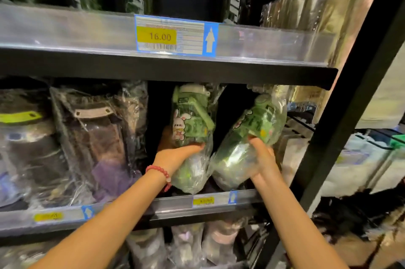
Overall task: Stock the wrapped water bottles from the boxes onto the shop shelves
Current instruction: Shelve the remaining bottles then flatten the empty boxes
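Note:
Two green water bottles in clear plastic wrap are at the middle shelf [175, 205]. My left hand [175, 154], with a red bead bracelet on the wrist, grips the left green bottle [190, 119] around its lower half; that bottle stands nearly upright with a rabbit sticker facing me. My right hand [263, 159] holds the right green bottle [254, 132] from below and the side. This bottle leans with its cap toward the upper right. Both bottles sit in a dark gap between other wrapped goods.
Dark wrapped bottles [92, 137] fill the middle shelf on the left. The upper shelf edge [274, 43] carries a yellow 16.00 price tag [156, 36]. A black upright post [350, 104] stands to the right. More wrapped bottles [188, 246] sit on the shelf below.

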Demonstrator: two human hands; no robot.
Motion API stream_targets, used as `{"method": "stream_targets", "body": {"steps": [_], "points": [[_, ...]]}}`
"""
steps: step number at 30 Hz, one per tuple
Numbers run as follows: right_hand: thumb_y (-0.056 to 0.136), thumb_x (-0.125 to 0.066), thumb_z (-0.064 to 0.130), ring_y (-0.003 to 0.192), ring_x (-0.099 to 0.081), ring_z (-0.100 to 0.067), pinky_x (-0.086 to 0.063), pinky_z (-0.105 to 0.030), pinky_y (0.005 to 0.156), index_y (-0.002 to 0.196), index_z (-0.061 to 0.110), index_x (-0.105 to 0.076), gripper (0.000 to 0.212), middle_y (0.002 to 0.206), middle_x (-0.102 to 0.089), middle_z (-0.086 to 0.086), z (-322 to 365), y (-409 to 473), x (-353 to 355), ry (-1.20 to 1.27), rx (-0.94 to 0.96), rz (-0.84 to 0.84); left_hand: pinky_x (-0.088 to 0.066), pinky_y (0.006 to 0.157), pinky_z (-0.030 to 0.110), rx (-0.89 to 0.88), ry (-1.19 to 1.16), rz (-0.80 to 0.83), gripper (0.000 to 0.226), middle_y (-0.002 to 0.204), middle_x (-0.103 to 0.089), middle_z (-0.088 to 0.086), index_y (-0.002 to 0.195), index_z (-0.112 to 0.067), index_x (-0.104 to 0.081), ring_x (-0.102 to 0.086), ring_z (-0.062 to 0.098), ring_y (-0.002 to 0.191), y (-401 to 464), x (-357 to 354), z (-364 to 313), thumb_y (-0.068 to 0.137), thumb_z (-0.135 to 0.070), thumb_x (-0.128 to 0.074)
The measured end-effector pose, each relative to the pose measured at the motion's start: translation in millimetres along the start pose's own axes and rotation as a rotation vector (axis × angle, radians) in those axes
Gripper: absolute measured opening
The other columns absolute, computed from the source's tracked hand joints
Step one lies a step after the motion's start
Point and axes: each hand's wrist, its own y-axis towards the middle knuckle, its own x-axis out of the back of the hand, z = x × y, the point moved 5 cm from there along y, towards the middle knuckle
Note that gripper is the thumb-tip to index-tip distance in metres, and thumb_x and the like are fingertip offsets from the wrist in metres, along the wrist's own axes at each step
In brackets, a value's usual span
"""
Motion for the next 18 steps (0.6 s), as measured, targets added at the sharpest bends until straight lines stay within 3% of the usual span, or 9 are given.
{"method": "stream_targets", "body": {"steps": [3, 5, 7, 10, 12, 15, 18], "points": [[0.057, -0.073, 0.022, 0.109, -0.060, -0.025, -0.053, -0.037, 0.083, 0.139, 0.011, -0.029, 0.094, 0.124, -0.057, -0.013, 1, -4, -6, -0.137, 0.121, 0.080, -0.044, 0.088, 0.024, -0.070, 0.004, 0.021, 0.069, 0.108, -0.064, 0.002, 0.111, -0.013, -0.062, -0.057, 0.016, 0.098, 4, -2, 1, 0.050, -0.029, -0.092], [0.059, -0.076, 0.018, 0.115, -0.058, -0.021, -0.051, -0.040, 0.094, 0.145, 0.018, -0.018, 0.104, 0.130, -0.054, -0.007, 4, -6, -11, -0.245, 0.192, 0.141, -0.043, 0.084, 0.015, -0.272, 0.040, -0.029, 0.077, 0.104, -0.059, -0.008, 0.109, -0.023, -0.050, -0.055, 0.010, 0.099, 6, 1, -7, 0.046, -0.012, -0.094], [0.063, -0.082, 0.013, 0.116, -0.055, -0.012, -0.047, -0.035, 0.098, 0.142, 0.024, -0.018, 0.102, 0.129, -0.051, 0.002, 6, -8, -15, -0.363, 0.270, 0.176, -0.041, 0.082, 0.013, -0.418, 0.131, -0.093, 0.089, 0.104, -0.052, -0.014, 0.122, -0.024, -0.039, -0.053, 0.007, 0.102, 7, 3, -13, 0.052, -0.001, -0.089], [0.070, -0.080, -0.001, 0.104, -0.050, 0.014, -0.043, -0.007, 0.087, 0.140, 0.022, -0.018, 0.097, 0.118, -0.047, 0.017, 2, -10, -20, -0.504, 0.371, 0.230, -0.040, 0.091, 0.021, -0.281, 0.147, 0.001, 0.097, 0.119, -0.058, -0.011, 0.119, -0.026, -0.047, -0.054, 0.003, 0.104, 13, 2, -2, 0.035, -0.026, -0.094], [0.069, -0.080, -0.001, 0.101, -0.047, 0.020, -0.039, 0.001, 0.080, 0.142, 0.020, -0.015, 0.100, 0.118, -0.045, 0.021, 1, -14, -23, -0.542, 0.388, 0.260, -0.043, 0.097, 0.025, -0.227, 0.134, -0.015, 0.088, 0.122, -0.061, -0.002, 0.116, -0.024, -0.054, -0.057, 0.010, 0.109, 16, 6, 4, 0.038, -0.023, -0.095], [0.068, -0.083, 0.004, 0.105, -0.046, 0.017, -0.037, 0.001, 0.084, 0.141, 0.020, -0.015, 0.101, 0.118, -0.043, 0.023, 0, -15, -22, -0.593, 0.386, 0.251, -0.040, 0.100, 0.024, -0.200, 0.160, -0.015, 0.075, 0.118, -0.061, -0.005, 0.118, -0.023, -0.056, -0.055, 0.010, 0.111, 18, 10, 7, 0.052, -0.017, -0.091], [0.068, -0.084, 0.013, 0.110, -0.049, 0.007, -0.037, -0.010, 0.091, 0.138, 0.019, -0.021, 0.095, 0.118, -0.045, 0.021, -1, -17, -22, -0.653, 0.374, 0.252, -0.037, 0.095, 0.019, -0.205, 0.210, 0.012, 0.059, 0.108, -0.059, -0.006, 0.111, -0.024, -0.056, -0.051, 0.007, 0.105, 10, 10, 2, 0.061, -0.017, -0.088]]}}
